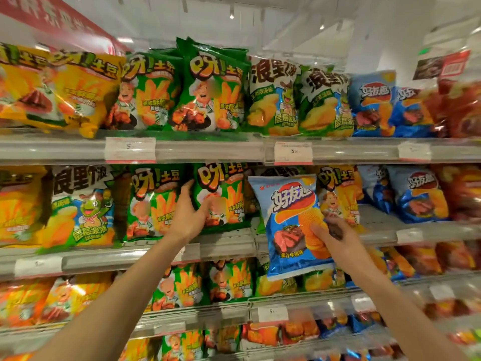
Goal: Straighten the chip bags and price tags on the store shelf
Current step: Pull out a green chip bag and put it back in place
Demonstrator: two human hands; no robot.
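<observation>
Mid-job at the shelf (223,246): right hand (335,238) grips a stray blue chip bag (291,225), left hand (190,217) holds a green bag (223,196) (several rows lean, unsorted).

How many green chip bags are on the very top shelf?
2 at the front: one green bag left of centre, another green bag right beside it. More green tops poke up behind them, so others may be hidden.
</observation>
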